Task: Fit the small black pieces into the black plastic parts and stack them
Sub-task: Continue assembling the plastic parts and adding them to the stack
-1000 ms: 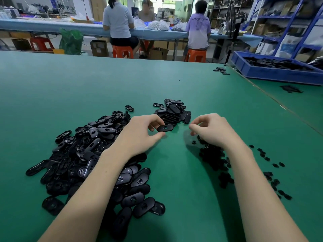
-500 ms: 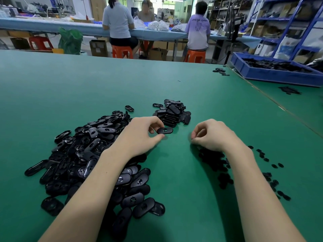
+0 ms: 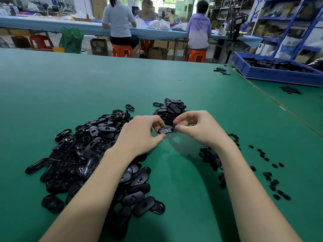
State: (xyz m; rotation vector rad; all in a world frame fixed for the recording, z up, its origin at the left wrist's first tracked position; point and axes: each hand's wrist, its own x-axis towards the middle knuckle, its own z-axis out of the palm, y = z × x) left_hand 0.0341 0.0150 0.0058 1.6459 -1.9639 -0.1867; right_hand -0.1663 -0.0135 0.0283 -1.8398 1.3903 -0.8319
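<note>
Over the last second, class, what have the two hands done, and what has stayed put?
The right hand rose from the small black pieces to the oval part, which the left hand still pinches. The piles stayed put.

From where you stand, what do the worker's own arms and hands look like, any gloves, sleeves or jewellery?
Both are bare. The left hand and right hand wear no gloves, and no rings show on the fingers in view. Both forearms are uncovered as far as the picture's bottom edge, with no sleeve cuff, watch or wristband showing. No cables, straps or markings appear on them.
</note>
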